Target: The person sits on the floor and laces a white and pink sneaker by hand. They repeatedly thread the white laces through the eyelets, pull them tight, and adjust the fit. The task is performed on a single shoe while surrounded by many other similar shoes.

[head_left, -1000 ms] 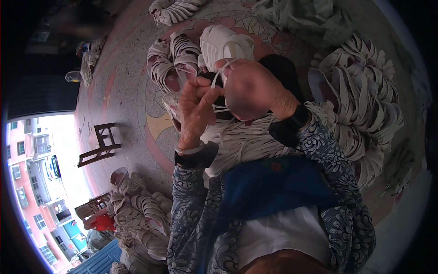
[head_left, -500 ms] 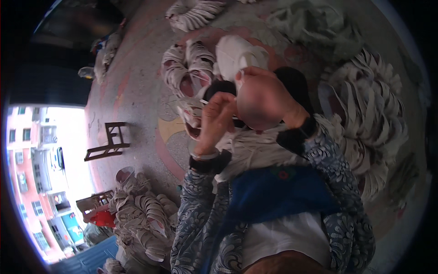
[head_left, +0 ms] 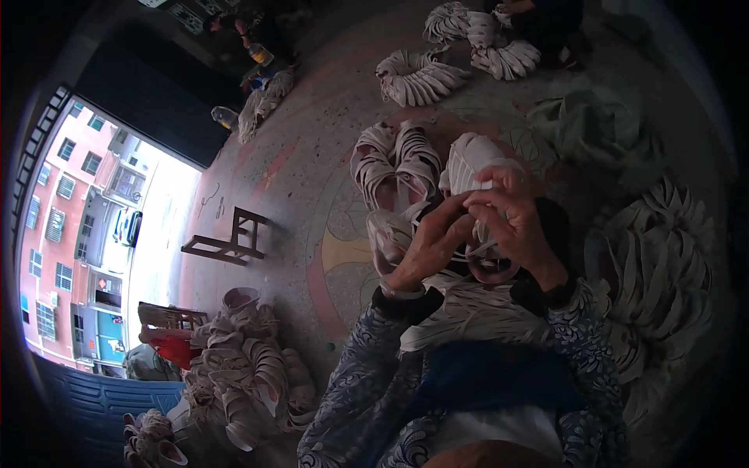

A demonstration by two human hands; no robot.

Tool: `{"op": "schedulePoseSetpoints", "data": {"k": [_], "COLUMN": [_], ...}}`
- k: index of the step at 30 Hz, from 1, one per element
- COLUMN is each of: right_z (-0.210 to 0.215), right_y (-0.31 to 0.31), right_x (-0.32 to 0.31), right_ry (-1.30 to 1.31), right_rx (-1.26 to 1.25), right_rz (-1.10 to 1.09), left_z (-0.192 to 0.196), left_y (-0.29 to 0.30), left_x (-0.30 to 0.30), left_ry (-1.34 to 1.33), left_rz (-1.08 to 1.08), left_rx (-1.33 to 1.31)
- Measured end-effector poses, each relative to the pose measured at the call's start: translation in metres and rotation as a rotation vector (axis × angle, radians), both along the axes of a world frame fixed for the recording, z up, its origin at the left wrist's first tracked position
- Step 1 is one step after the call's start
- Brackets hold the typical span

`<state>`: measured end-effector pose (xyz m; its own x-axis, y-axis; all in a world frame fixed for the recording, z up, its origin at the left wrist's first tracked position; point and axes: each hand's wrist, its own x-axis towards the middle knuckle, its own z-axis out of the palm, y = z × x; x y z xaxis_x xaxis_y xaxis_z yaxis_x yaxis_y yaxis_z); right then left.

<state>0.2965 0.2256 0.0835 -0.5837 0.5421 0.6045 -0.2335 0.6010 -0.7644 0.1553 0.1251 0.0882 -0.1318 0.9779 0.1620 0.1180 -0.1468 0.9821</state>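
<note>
Fingertips of the bare left hand [head_left: 438, 236] now cross a gap thin white lace spanned a second ago; at their six o'clock sits a pale, pink-lined canvas shoe [head_left: 495, 275]; the bare right hand [head_left: 516, 226] curls against them, so work centres there. Whether either grips lace, I cannot tell.

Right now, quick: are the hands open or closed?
Left hand: fingers bent; grip cannot be told.
Right hand: fingers bent near a pale ribbed fabric bundle; grip cannot be told.
</note>
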Motion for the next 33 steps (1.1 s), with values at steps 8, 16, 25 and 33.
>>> {"op": "schedulePoseSetpoints", "data": {"k": [8, 16, 25, 33], "right_z": [0.034, 0.106, 0.114, 0.132], "right_y": [-0.003, -0.052, -0.085, -0.061], "right_x": [0.006, 0.072, 0.076, 0.086], "right_ry": [0.118, 0.370, 0.736, 0.461], "right_rx": [0.020, 0.094, -0.133, -0.321], "right_rz": [-0.075, 0.497, 0.704, 1.027], "left_z": [0.026, 0.110, 0.115, 0.118], "left_y": [-0.009, -0.091, -0.174, -0.273], "left_x": [0.004, -0.111, -0.183, -0.256], "left_ry": [0.092, 0.783, 0.740, 0.933], "left_rz": [0.050, 1.246, 1.473, 1.625], "left_rx": [0.053, 0.579, 0.489, 0.487]}}
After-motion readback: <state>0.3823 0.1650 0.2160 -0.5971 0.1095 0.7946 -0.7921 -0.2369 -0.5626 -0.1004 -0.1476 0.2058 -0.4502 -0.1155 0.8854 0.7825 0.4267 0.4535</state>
